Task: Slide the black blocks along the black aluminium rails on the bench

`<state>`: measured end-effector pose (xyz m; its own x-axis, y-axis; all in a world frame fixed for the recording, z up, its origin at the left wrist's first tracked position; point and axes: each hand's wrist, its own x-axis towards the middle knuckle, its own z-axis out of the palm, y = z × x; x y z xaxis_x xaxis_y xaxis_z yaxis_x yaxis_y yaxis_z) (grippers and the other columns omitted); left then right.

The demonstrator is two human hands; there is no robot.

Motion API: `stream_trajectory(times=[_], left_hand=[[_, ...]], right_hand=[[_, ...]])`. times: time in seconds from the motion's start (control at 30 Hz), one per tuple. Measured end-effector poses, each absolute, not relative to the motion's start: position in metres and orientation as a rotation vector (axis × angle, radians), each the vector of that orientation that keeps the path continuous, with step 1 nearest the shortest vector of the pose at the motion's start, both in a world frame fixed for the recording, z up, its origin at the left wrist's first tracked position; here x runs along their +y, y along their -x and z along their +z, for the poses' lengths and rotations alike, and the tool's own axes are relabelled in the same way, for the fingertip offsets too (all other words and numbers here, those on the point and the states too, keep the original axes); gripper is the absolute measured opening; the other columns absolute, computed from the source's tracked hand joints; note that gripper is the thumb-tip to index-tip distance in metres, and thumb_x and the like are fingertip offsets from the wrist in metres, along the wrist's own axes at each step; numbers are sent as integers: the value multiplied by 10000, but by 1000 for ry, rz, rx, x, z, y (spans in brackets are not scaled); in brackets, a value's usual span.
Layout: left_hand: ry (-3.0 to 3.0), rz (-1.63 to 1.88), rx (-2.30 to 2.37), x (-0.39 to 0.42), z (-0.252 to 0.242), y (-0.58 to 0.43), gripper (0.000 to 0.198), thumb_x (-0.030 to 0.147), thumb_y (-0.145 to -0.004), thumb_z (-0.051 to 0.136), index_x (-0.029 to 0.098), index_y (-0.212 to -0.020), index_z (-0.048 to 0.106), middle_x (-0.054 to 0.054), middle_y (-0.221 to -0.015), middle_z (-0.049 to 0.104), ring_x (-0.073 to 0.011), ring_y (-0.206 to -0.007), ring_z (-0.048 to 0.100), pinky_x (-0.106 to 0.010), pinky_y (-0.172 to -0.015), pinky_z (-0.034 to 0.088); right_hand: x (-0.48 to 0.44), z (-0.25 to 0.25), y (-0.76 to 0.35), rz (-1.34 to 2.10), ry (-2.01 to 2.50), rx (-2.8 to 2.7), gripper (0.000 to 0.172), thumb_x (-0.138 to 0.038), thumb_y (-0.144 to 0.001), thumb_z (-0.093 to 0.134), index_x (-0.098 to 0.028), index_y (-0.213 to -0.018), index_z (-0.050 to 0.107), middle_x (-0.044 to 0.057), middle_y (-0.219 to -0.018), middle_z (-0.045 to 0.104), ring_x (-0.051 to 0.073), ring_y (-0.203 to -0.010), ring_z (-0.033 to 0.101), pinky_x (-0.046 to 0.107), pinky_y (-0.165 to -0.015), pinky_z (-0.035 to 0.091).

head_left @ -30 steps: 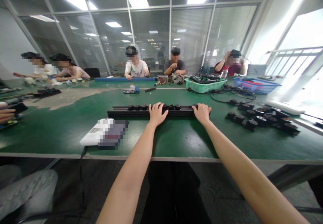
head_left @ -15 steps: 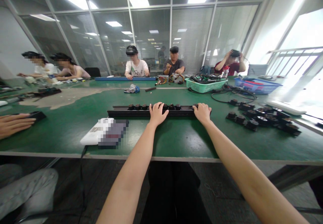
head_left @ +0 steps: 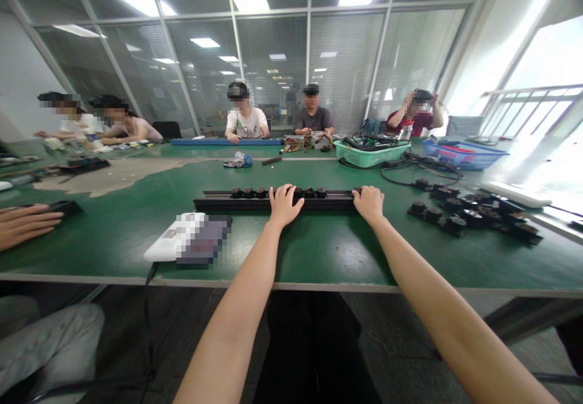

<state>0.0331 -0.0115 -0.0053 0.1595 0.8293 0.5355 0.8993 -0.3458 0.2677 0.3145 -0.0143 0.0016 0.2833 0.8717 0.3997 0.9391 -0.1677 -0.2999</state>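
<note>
A long black rail [head_left: 237, 204] lies crosswise on the green table in front of me, with several small black parts [head_left: 260, 192] in a row along its top. My left hand [head_left: 285, 205] grips the rail near its middle, fingers over the far side and thumb toward the right. At the rail's right end, my right hand [head_left: 370, 202] is curled over it, and its fingers hide that end. Whether a small part sits under the right fingers cannot be made out.
Several loose black parts [head_left: 476, 212] lie at right. Behind them are a green basket [head_left: 374, 156] of cables and a blue basket [head_left: 473, 158]. A white device [head_left: 166, 240] and a dark blurred object [head_left: 209, 240] lie front left. Another person's hand [head_left: 27, 225] rests far left.
My right hand has shifted slightly to the right along the rail's end. My left hand and the rail look nearly the same.
</note>
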Motion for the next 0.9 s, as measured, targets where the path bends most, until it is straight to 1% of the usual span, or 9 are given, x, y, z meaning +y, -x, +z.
stream_trajectory(times=[0.17, 0.37, 0.53, 0.7, 0.9], left_hand=[[2301, -932, -1729, -13, -4, -34, 475, 436, -1005, 519, 273, -1444, 594, -76, -1552, 554, -292, -1488, 449, -574, -1342, 84], [2302, -936, -1729, -14, -3, -34, 472, 426, -1006, 522, 261, -1442, 597, -84, -1554, 551, -290, -1488, 450, -579, -1340, 83], [2299, -929, -1722, -12, -4, -34, 483, 432, -1008, 516, 251, -1449, 596, -87, -1553, 550, -296, -1486, 451, -576, -1341, 83], [2297, -933, -1720, -10, -6, -34, 482, 435, -1009, 513, 256, -1449, 594, -85, -1556, 548, -290, -1488, 449, -569, -1342, 79], [2300, -958, -1710, -8, -8, -33, 482, 439, -1005, 519, 255, -1444, 595, -89, -1548, 556, -285, -1486, 453, -574, -1341, 75]], right_hand=[[-15, 1, -317, -193, 2054, -1620, 428, -372, -1035, 448, -77, -1212, 702, 242, -1254, 689, 351, -1183, 590, 419, -983, 402], [-13, 1, -319, -154, 2055, -1544, 399, -403, -992, 520, -115, -1185, 717, 212, -1219, 711, 338, -1162, 604, 428, -984, 405], [-11, 3, -321, -98, 2102, -1489, 385, -417, -973, 575, -123, -1171, 725, 201, -1187, 723, 324, -1123, 634, 416, -962, 422], [-12, 3, -322, -97, 2080, -1501, 389, -417, -981, 562, -129, -1181, 730, 194, -1206, 715, 320, -1138, 631, 409, -950, 445], [-14, 5, -322, -103, 2099, -1512, 407, -410, -984, 566, -114, -1206, 734, 212, -1216, 712, 317, -1132, 650, 396, -943, 473]])
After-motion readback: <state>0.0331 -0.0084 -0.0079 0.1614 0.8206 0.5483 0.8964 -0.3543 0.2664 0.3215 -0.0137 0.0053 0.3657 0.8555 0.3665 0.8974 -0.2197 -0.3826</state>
